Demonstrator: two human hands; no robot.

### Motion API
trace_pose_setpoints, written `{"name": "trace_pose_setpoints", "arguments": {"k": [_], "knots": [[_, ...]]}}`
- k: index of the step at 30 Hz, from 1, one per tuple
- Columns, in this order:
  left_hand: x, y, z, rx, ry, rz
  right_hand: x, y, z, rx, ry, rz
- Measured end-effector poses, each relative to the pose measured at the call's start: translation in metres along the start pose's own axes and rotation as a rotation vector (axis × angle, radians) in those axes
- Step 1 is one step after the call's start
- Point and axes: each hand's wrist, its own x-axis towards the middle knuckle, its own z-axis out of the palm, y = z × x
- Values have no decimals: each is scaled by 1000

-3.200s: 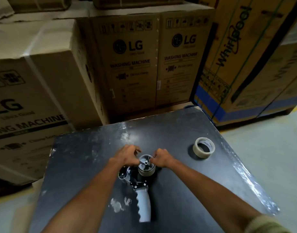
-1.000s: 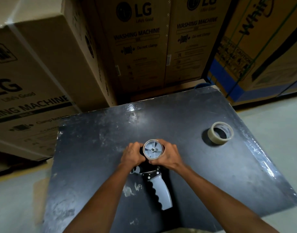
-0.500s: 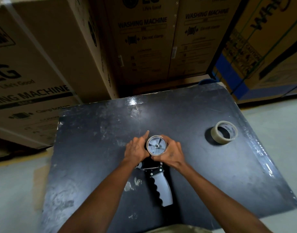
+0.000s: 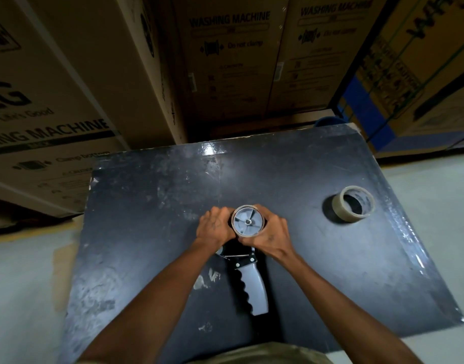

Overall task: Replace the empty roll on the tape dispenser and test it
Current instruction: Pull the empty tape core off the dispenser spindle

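Note:
A grey tape dispenser (image 4: 253,286) lies on the black table (image 4: 152,211), its ridged handle pointing toward me. Its grey spoked hub (image 4: 248,222) faces up, ringed by a thin brown empty roll core (image 4: 237,208). My left hand (image 4: 215,228) grips the core from the left and my right hand (image 4: 271,239) grips it from the right and below. My fingers hide the sides of the core and the dispenser's front. A fresh roll of clear tape (image 4: 354,203) lies flat on the table, far right of both hands.
Large cardboard washing machine boxes (image 4: 68,95) stand stacked close behind and left of the table. More boxes with blue bands (image 4: 399,82) stand at the right. A pale floor (image 4: 435,195) shows right and left of the table.
My head has come closer and looks more steeply down. My left index finger, raised beside the hub half a second ago, has closed around the core. The dispenser stays in place.

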Motion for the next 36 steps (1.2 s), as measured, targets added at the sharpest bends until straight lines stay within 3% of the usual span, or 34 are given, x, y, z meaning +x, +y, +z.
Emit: {"name": "trace_pose_setpoints", "arguments": {"k": [12,24,36], "knots": [[-2,3,-2,-21,14,5,-9,-5,3,83,76,20],[-8,11,-12,-32,44,69,0,2,-2,-36,11,1],[-9,14,-17,-24,63,103,-9,-4,-1,56,99,-1]]}}
